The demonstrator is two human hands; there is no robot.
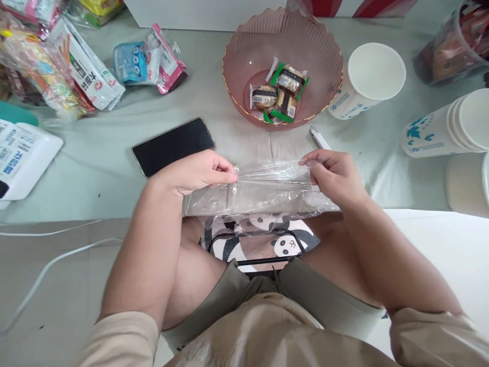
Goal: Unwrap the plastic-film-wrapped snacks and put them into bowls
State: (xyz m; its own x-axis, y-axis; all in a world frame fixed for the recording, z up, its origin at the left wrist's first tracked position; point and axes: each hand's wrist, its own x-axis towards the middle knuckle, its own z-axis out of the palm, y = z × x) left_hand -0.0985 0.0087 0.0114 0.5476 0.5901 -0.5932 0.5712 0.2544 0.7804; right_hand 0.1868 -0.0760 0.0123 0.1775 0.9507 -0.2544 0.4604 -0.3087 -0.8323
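A clear plastic bag is stretched between my two hands at the table's front edge, its lower part hanging over the edge. My left hand pinches the bag's left side between thumb and fingers. On the other side, my right hand grips the plastic with thumb and fingertips. Just behind the left hand lies a black phone. A white-handled utility knife rests beyond the right hand. Farther back stands a pink ribbed bowl with a gold rim, holding several small wrapped snacks.
A paper cup stands right of the bowl, with stacked paper cups nearer the right edge. A clear tub of packets is at the back right. Packaged snacks and a white device occupy the left. A white cable hangs below.
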